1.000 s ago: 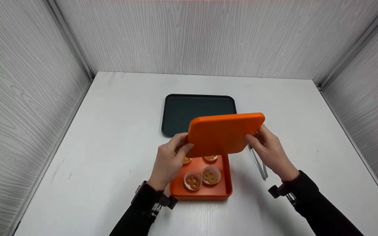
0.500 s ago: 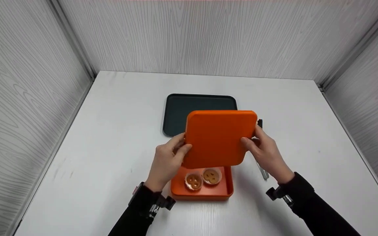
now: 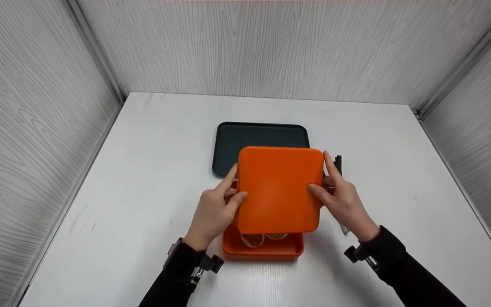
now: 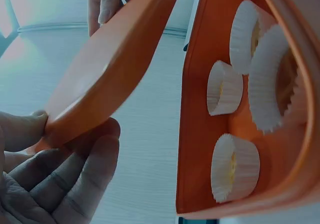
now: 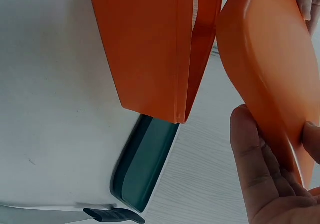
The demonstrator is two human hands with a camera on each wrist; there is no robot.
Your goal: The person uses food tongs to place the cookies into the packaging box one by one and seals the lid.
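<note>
An orange lid (image 3: 279,189) is held between both hands over an orange box (image 3: 264,254) of the same colour. My left hand (image 3: 215,209) grips the lid's left edge, thumb on top and fingers beneath. On the right edge my right hand (image 3: 343,198) pinches it, thumb on top, index finger stretched along the side. In the left wrist view the lid stands apart from the box's rim. Several cookies in white paper cups (image 4: 235,169) sit inside the box; from the head, the lid hides all but the front ones.
A dark green tray (image 3: 258,135) lies behind the box, its front part covered by the lid. To the right lie tongs (image 3: 338,162) with dark tips and metal handles, partly behind the right hand. Pale wood-grain walls (image 3: 245,47) enclose the white table (image 3: 113,204).
The lid has tilted from steep to nearly flat and come down nearer the box, covering more of the cookies. Both hands have kept hold of it; the right index finger has straightened along its edge.
</note>
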